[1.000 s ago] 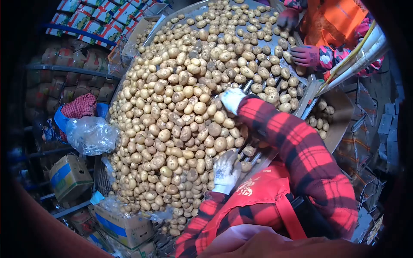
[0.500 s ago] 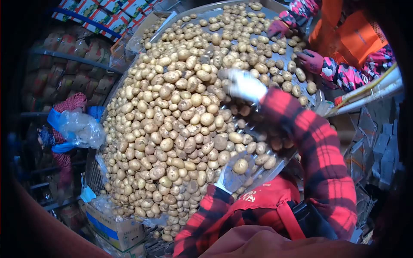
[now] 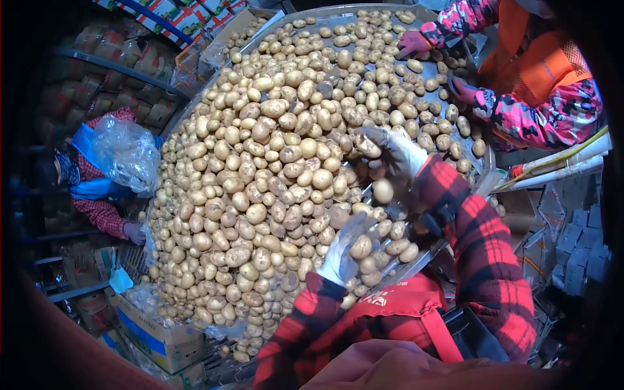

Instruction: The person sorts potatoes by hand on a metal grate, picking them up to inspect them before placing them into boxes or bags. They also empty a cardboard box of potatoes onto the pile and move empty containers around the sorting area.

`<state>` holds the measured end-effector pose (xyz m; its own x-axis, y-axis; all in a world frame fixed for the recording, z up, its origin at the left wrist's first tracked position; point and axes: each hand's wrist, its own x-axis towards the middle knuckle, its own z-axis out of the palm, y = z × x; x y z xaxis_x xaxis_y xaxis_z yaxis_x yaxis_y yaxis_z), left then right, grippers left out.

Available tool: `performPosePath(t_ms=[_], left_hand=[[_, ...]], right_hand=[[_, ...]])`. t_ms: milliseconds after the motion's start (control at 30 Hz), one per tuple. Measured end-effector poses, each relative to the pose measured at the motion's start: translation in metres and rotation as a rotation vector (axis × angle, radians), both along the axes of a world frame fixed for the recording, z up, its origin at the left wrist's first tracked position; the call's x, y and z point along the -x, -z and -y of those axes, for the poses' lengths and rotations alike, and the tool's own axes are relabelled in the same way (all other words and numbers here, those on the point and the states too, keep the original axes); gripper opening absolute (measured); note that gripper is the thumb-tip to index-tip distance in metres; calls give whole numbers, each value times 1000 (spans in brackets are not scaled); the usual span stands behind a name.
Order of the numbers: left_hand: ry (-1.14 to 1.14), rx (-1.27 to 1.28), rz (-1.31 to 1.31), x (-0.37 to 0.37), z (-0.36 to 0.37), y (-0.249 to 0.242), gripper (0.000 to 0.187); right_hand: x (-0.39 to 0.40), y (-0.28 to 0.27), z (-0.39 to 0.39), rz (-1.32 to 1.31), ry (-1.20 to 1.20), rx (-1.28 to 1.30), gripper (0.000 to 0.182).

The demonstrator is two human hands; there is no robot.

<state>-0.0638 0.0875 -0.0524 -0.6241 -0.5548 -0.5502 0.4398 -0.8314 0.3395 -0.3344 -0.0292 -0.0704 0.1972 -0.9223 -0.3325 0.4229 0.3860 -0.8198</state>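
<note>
Potatoes [image 3: 257, 213]: lay heaped across the table [image 3: 331, 10], sparser toward the far edge.
Left hand [image 3: 344, 247]: cupped half open against one potato by the near edge; could not tell whether gripped.
Right hand [image 3: 401, 151]: arched farther across, fingers loosely bent at another potato; could not confirm a hold.
Seemed best handled with soft fingers, from the top down, to avoid a slide.
Beyond: co-worker's hands [image 3: 413, 44].
</note>
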Motion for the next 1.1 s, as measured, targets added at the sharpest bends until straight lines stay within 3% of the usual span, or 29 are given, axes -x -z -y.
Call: performPosePath(t_ms=[33,100,133,167,200,233,267,333,400,433,467,533,600,633,700,733,800,833,867,900,933,1000,1033,1067,1100], left_hand=[[67,234,131,3,4,-7,44],[83,316,164,4,12,-12,41],[90,356,181,4,16,-15,40],[93,632,341,2,19,-6,42],[60,615,319,2,22,-7,44],[27,599,296,1,24,-8,45],[-6,583,273,1,26,-9,47],[-74,271,176,-1,31,-15,47],[8,245,211,-12,27,-5,48],[8,263,241,-15,25,-4,49],[12,279,269,-18,23,-4,50],[-62,208,244,-22,19,-6,54],[-13,179,167,-29,25,-10,58],[-18,216,164,-32,24,-2,61],[-20,200,103,-35,30,-20,62],[-4,444,233,-35,30,-17,58],[-14,899,600,-31,35,-23,52],[20,660,384,-35,40,-27,46],[32,687,425,-38,37,-25,48],[43,713,467,-41,35,-23,50],[55,739,509,-44,33,-21,53],[194,1277,944,-44,36,-23,65],[220,1271,943,-42,34,-20,70],[247,1266,943,-41,32,-17,76],[174,1090,779,-37,29,-15,69]], right_hand=[[-9,1,-12,204,43,-40,47],[-22,13,-27,555,85,-81,39],[-21,22,-33,808,-27,-72,35],[-26,36,-34,1047,-39,-226,50],[-38,12,-36,1037,-96,-240,49],[-56,-12,-42,689,69,-285,48],[-66,-26,-46,288,47,-214,46],[-85,-38,-52,-466,-141,60,44],[-94,-76,-55,-1071,-382,313,42],[-92,-73,-45,-1134,-529,359,39],[-90,-75,-33,-1172,-459,522,37],[-84,-79,21,-1313,-296,528,34],[-73,-53,101,-1373,158,869,38],[-63,-47,151,-1330,100,892,54],[-60,-36,232,-1258,-23,645,70],[-65,-24,253,-1197,-108,477,65],[-76,-25,258,-1161,-66,405,55],[-70,-24,251,-1055,-109,296,51],[-62,-34,236,-956,-153,188,47],[-45,15,244,-968,-27,479,44],[-31,13,214,-782,66,467,42],[-17,-17,157,-423,121,58,41],[-5,2,140,-485,126,512,42],[7,10,119,29,62,368,44],[19,18,98,509,42,150,49]])
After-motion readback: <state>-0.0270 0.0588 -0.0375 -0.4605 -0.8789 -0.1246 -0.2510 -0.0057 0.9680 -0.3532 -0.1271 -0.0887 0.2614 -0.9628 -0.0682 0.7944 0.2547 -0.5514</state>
